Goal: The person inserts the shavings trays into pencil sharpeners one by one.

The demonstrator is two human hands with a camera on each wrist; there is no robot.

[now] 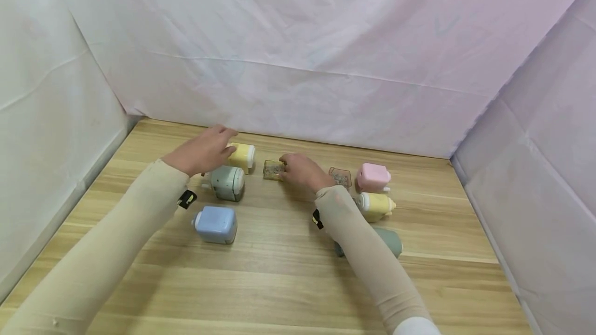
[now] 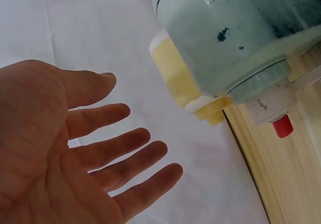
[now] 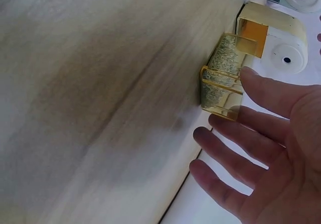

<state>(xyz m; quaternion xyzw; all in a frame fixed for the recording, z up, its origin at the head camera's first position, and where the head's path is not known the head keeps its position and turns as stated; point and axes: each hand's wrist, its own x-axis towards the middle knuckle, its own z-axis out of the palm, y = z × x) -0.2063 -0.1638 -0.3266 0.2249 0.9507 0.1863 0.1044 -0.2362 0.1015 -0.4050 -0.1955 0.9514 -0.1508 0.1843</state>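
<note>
My left hand [image 1: 205, 150] hovers beside a yellow pencil sharpener [image 1: 242, 156] at the back left. In the left wrist view its fingers [image 2: 143, 143] are spread and hold nothing. With thumb and index finger, my right hand [image 1: 301, 170] pinches one end of a clear amber shavings drawer [image 1: 272, 170]. Grey shavings lie in that drawer, which sits low at the tabletop. The right wrist view shows the yellow sharpener's body [image 3: 273, 23] just beyond the drawer. A grey-green sharpener [image 1: 227, 182] stands below my left hand, with a blue one [image 1: 216, 224] nearer.
To the right stand a pink sharpener [image 1: 373, 178], another yellow sharpener [image 1: 374, 207] and a dark green one [image 1: 390, 242], partly behind my right forearm. A reddish clear drawer with shavings [image 1: 340, 177] lies beside the pink one. White cloth [image 1: 298, 97] walls the wooden table.
</note>
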